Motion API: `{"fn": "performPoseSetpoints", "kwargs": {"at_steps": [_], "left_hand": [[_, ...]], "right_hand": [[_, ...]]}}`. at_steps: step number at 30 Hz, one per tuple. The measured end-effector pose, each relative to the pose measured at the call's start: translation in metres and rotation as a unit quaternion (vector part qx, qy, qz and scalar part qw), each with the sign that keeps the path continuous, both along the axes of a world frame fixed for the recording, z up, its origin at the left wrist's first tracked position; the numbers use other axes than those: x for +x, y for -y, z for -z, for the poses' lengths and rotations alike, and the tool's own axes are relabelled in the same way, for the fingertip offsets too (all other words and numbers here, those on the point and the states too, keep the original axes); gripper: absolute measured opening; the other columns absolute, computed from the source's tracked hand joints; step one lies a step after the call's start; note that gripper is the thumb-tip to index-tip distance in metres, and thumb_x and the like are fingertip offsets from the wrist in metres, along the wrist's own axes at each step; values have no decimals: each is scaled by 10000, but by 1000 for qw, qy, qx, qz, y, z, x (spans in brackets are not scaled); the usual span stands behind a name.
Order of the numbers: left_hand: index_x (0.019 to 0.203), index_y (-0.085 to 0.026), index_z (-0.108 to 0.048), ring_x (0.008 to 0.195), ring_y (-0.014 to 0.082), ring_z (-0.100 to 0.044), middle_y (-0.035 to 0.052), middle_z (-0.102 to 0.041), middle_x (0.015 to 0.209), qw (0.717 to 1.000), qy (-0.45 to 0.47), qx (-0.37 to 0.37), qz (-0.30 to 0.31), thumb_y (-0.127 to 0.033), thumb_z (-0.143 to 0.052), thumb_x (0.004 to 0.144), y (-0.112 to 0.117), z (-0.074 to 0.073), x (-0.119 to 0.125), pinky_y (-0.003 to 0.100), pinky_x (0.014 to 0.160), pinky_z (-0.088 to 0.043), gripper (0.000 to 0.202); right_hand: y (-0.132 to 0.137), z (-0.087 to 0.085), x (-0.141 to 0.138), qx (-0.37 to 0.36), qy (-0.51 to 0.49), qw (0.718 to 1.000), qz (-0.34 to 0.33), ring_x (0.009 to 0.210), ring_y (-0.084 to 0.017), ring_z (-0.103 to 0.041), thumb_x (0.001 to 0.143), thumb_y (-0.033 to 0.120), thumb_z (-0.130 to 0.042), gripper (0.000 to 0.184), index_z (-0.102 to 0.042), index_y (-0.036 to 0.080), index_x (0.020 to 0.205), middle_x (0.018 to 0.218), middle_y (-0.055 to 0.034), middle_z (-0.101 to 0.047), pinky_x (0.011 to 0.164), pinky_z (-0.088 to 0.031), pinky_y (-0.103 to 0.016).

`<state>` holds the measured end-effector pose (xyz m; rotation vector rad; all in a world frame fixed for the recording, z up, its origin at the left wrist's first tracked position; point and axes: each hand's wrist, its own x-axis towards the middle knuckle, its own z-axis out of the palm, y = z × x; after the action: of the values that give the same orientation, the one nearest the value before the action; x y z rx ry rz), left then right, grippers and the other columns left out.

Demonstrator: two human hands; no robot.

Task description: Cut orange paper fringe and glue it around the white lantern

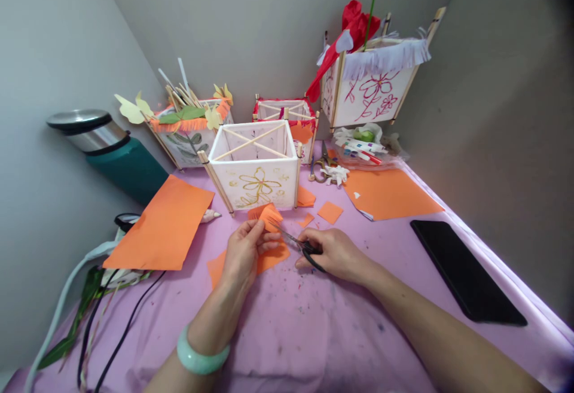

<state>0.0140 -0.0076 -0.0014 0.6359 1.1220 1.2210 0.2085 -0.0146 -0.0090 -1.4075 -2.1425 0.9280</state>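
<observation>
My left hand point(244, 246) pinches a small piece of orange paper point(271, 218) whose edge is cut into a fringe. In my right hand point(334, 254) is a pair of scissors point(309, 250) with black handles, the blades pointing left at the paper's edge. Below my left hand lies a larger orange paper sheet point(274, 256) on the table. Just beyond the hands stands a white lantern-like box point(255, 180) with wooden stick corners and a yellow flower drawn on its front. Orange paper scraps point(330, 212) lie to its right.
A teal bottle point(130, 165) leans at the left, behind an orange sheet point(164, 225) and cables point(130, 321). Decorated boxes point(191, 142) stand at the back; another box point(372, 94) hangs at the upper right. A black phone point(466, 270) and orange paper point(394, 194) lie at the right.
</observation>
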Motion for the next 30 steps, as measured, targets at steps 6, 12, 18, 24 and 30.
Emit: {"fn": "performPoseSetpoints", "kwargs": {"at_steps": [6,12,18,24,30], "left_hand": [[781,-125,-536,538,132,-666,60,-692,591,1000,3,-10,6,-192,-648,784,1,-4,3,195,520,-537,131],[780,-129,-527,531,135,-668,74,-698,597,1000,1,-15,17,-166,-600,820,2,-6,5,191,513,-534,91],[778,-135,-518,530,137,-670,68,-695,586,1000,-2,-16,17,-144,-567,841,2,-7,4,196,511,-539,81],[785,-135,-520,529,144,-672,65,-699,593,999,-1,-15,36,-162,-589,831,3,-5,4,206,506,-542,88],[778,-136,-521,537,148,-676,69,-697,590,999,-1,-18,32,-169,-614,810,4,-5,5,202,506,-536,104]], "right_hand": [[1,-1,0,0,5,1000,9,579,-98,-459,684,408,-763,291,-641,200,847,624,53,-516,550,-294,-192],[0,1,-1,4,0,1000,0,580,-97,-467,694,401,-760,282,-636,197,843,626,54,-524,550,-294,-193],[0,2,0,7,-2,1000,0,567,-93,-452,695,404,-759,279,-636,196,835,613,59,-511,544,-291,-192],[0,2,-1,8,-3,1000,5,571,-96,-457,689,400,-764,291,-642,201,864,620,56,-519,550,-299,-192],[0,1,-1,9,-4,1000,-1,566,-96,-453,696,399,-758,276,-635,196,837,611,56,-513,541,-293,-191]]}}
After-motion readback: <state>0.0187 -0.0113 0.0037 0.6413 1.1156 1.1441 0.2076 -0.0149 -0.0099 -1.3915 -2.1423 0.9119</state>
